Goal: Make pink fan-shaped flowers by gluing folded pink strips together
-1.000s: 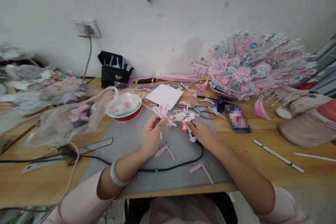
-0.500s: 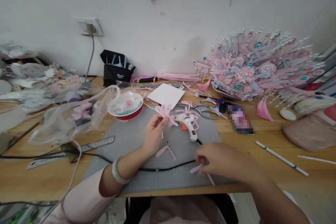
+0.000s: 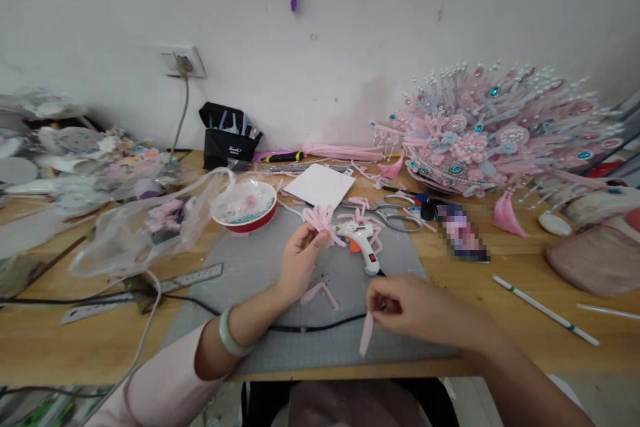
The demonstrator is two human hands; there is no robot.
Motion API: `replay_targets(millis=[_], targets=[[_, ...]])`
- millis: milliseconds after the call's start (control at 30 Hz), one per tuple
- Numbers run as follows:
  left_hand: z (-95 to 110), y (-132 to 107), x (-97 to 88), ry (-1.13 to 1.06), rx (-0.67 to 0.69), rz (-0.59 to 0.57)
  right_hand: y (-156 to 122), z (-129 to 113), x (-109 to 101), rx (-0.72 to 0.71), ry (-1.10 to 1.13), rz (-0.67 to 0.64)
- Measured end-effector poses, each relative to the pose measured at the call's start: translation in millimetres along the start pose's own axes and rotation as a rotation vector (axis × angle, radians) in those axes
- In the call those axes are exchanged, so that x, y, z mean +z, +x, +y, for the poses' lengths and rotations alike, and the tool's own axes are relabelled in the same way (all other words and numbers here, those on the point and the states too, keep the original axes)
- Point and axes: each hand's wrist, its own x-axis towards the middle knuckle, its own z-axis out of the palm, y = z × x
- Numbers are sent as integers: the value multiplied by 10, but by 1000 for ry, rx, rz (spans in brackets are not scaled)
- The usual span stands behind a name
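Observation:
My left hand (image 3: 303,255) pinches a looped pink pipe-cleaner flower (image 3: 320,219) above the grey cutting mat (image 3: 240,280). Hanging from the closed fingers of my right hand (image 3: 400,303) is a bent pink pipe cleaner (image 3: 367,335), near the mat's front edge. A white hot glue gun (image 3: 369,250) with an orange trigger lies just right of the flower, over more pink pieces. Between my hands, another bent pink pipe cleaner (image 3: 320,293) rests on the mat.
Scissors (image 3: 400,217), a phone (image 3: 461,233) and a large beaded pink headdress (image 3: 480,133) stand to the right. At the left are a red-rimmed bowl (image 3: 255,221) of beads, a plastic bag (image 3: 115,240) and a steel ruler (image 3: 195,277). A black cable (image 3: 320,328) crosses the mat.
My right hand has lifted the bent pink pipe cleaner off the mat's front edge; it now dangles from the fingers. My left hand keeps hold of the flower. The view has shifted slightly.

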Motion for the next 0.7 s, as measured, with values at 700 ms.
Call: replay_targets(millis=[700], targets=[[-83,-65,-22,87,30,-45,802,243,-49,32,1084,494]])
